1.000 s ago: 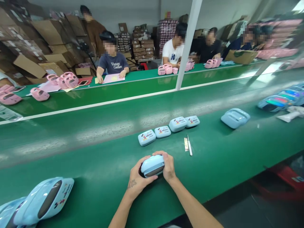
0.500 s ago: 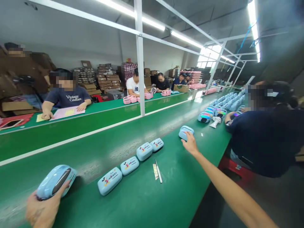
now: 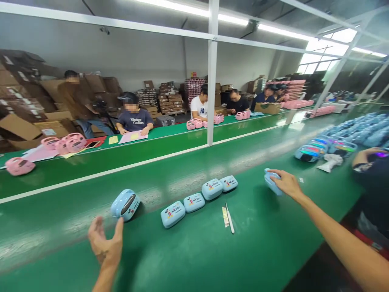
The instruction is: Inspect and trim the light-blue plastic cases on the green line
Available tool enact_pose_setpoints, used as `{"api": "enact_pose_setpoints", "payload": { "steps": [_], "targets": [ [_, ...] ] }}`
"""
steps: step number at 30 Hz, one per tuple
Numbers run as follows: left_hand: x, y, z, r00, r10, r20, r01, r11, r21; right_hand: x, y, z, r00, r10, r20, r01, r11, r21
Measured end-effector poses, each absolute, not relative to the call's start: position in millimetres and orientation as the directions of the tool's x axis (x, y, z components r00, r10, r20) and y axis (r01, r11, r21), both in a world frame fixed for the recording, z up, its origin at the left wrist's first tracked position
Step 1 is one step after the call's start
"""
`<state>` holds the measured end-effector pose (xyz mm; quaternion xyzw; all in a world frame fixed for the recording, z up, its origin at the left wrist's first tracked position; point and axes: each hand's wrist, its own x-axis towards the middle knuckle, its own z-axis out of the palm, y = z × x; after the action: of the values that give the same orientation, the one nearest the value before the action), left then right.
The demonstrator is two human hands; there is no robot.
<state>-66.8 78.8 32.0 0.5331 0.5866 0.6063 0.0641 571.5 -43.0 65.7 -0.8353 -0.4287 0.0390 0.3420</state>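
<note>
My left hand [image 3: 106,243] is open, thumb and fingers spread, just short of a light blue portable speaker [image 3: 126,205] with a dark glossy panel. That speaker stands on the belt near its edge. At the right, my right hand [image 3: 285,183] is closed on another light blue speaker [image 3: 272,182], which looks tilted over the green tabletop. Between my hands several similar light blue cases with a Mickey print [image 3: 173,214] lie in a slanting row. In front of the row are a white pen-like tool [image 3: 230,219] and a small yellowish strip [image 3: 225,217].
A co-worker's arm [image 3: 364,160] is at the right edge, near speakers with coloured lights [image 3: 311,150] and a crumpled white wrapper [image 3: 330,163]. A white post [image 3: 212,81] rises beyond the belt. Across it, people sit by pink speakers [image 3: 73,142].
My left hand has let go of its speaker, which now stands on the belt. My right hand has tilted its speaker and seems to have lifted it. The view has swung left.
</note>
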Motion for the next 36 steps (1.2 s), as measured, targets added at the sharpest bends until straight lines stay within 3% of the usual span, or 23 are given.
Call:
{"api": "enact_pose_setpoints", "payload": {
  "steps": [2,4,7,9,11,15,19,22,26,30,36],
  "targets": [
    [-49,43,34,-0.230,0.736,0.637,0.609,-0.402,0.684,543,-53,71,0.571,0.795,0.204,0.711,-0.354,-0.608],
    [-21,7,37,0.070,0.704,0.707,0.625,-0.583,0.519,504,-63,78,0.490,0.859,0.149,0.707,-0.291,-0.645],
    [32,-34,42,0.460,0.493,0.738,0.389,-0.860,0.332,427,-77,90,0.211,0.977,0.013,0.541,-0.105,-0.835],
    [61,-52,46,0.585,0.421,0.693,0.244,-0.906,0.344,375,-81,94,0.072,0.997,-0.032,0.395,-0.058,-0.917],
    [78,-63,48,0.676,0.420,0.605,0.123,-0.874,0.470,330,-82,93,-0.055,0.997,-0.050,0.244,-0.035,-0.969],
    [69,-75,43,0.563,0.730,0.389,-0.003,-0.468,0.884,279,-69,81,-0.219,0.971,-0.091,0.086,-0.073,-0.994],
    [37,-93,20,0.212,0.973,0.094,-0.087,-0.077,0.993,260,-31,66,-0.265,0.964,0.020,0.449,0.142,-0.882],
    [16,-103,-2,-0.017,0.985,-0.171,-0.399,0.150,0.905,245,4,57,-0.281,0.956,0.080,0.627,0.246,-0.739],
    [-8,-104,-27,0.013,0.931,-0.365,-0.690,0.273,0.670,219,41,48,-0.372,0.926,0.071,0.739,0.341,-0.581],
    [-19,-101,-38,0.152,0.890,-0.429,-0.793,0.369,0.484,202,62,44,-0.462,0.887,0.010,0.804,0.423,-0.419],
    [-10,-100,-28,0.150,0.905,-0.399,-0.820,0.339,0.461,202,72,43,-0.512,0.858,-0.048,0.833,0.482,-0.272]
  ]
}}
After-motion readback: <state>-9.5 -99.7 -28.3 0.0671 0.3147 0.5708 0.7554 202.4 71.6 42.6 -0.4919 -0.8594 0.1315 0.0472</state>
